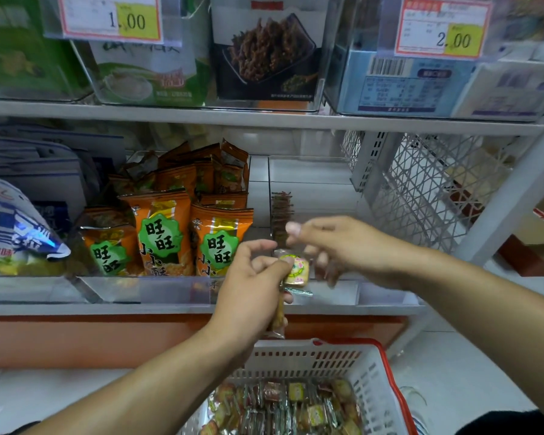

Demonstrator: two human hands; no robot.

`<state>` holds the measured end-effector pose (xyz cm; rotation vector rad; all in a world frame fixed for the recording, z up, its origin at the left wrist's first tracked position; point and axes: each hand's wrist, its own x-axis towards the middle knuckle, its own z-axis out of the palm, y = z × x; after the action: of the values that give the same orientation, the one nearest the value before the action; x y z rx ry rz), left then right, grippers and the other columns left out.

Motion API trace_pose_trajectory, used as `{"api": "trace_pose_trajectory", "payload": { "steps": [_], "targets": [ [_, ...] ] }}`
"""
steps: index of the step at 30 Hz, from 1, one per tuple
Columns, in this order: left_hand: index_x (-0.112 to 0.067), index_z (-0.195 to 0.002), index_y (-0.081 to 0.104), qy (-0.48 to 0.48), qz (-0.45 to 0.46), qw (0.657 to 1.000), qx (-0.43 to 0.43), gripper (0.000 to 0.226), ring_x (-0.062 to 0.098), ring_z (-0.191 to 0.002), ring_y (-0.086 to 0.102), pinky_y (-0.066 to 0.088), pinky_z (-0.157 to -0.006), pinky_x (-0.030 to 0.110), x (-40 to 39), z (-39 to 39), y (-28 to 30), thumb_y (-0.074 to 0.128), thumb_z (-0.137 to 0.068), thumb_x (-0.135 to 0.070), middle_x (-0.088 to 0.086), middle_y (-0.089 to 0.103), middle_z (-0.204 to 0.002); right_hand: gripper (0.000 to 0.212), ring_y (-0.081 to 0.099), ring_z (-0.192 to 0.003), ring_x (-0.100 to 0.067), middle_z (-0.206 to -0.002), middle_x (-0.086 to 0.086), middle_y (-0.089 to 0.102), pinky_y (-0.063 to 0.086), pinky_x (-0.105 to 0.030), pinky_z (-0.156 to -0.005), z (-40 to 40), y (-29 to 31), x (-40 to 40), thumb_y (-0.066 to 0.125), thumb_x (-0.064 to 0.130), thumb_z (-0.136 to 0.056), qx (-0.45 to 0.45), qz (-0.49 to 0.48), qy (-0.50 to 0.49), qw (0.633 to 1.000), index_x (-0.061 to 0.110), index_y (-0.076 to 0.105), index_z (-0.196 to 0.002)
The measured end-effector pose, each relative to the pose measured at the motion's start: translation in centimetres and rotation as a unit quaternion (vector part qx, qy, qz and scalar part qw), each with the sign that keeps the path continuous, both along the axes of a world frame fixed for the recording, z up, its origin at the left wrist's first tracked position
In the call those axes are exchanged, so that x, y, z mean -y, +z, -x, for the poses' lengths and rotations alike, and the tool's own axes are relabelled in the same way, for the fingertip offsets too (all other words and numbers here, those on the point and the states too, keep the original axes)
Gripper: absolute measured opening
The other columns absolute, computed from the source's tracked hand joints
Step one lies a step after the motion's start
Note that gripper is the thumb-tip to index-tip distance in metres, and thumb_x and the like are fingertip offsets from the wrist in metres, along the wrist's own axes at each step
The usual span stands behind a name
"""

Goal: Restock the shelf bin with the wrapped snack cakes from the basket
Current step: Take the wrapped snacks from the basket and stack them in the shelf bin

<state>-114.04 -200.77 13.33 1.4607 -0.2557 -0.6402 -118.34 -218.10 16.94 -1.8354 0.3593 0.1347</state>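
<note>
standing against pale tiled floor (471, 365) | carrying white metal shelf boards (264, 119) | showing white perforated lattice side panel (427, 189) | glowing evenly overhead

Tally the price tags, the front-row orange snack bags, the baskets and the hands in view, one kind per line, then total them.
Price tags: 2
Front-row orange bags: 3
Basket: 1
Hands: 2, left hand and right hand
Total: 8

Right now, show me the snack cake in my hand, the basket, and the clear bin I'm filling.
snack cake (296, 270), head view, its printed wrapper face.
basket (308, 356), head view, its white slotted back wall.
clear bin (333, 291), head view, its front lip.
</note>
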Motion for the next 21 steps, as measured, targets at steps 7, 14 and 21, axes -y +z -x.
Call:
{"api": "trace_pose_trajectory", "payload": {
  "steps": [7, 14, 21],
  "targets": [
    [-0.018, -0.113, 0.062, -0.027, -0.026, 0.999, -0.034, 0.053, 0.010, -0.047, 0.059, 0.041, -0.037, 0.023, 0.2, 0.6, 0.6, 0.057, -0.087, -0.064, 0.005, 0.070, -0.078, 0.028, 0.063, -0.077, -0.017, -0.093, -0.012, 0.066, 0.057, -0.025, -0.065, 3.9, 0.0, -1.5, 0.064, -0.003, -0.093, 0.045, -0.081, -0.054, 0.994, 0.006, 0.065, -0.120],
    [-0.001, -0.106, 0.059, -0.053, 0.051, 0.909, -0.411, 0.031, 0.033, -0.061, 0.069, 0.064, -0.053, 0.038, -0.4, 1.7, 0.5, 0.061, -0.101, -0.032, 0.024, 0.068, -0.081, 0.033, 0.070, -0.076, -0.030, -0.090, -0.016, 0.067, 0.063, -0.036, -0.073, 5.8, -0.2, -0.4, 0.062, -0.018, -0.084, 0.060, -0.200, -0.144, 0.967, 0.003, 0.069, -0.108],
    [0.007, -0.126, 0.056, -0.033, 0.084, 0.927, -0.363, 0.037, 0.036, -0.086, 0.071, 0.066, -0.065, 0.040, -0.5, 1.1, -0.3, 0.038, -0.095, 0.015, 0.033, 0.066, -0.117, 0.031, 0.066, -0.075, -0.014, -0.092, -0.011, 0.075, 0.047, -0.017, -0.055, 6.7, -0.7, -1.2, 0.084, 0.018, -0.068, 0.039, -0.161, -0.057, 0.985, 0.016, 0.076, -0.098]
  ]
}}
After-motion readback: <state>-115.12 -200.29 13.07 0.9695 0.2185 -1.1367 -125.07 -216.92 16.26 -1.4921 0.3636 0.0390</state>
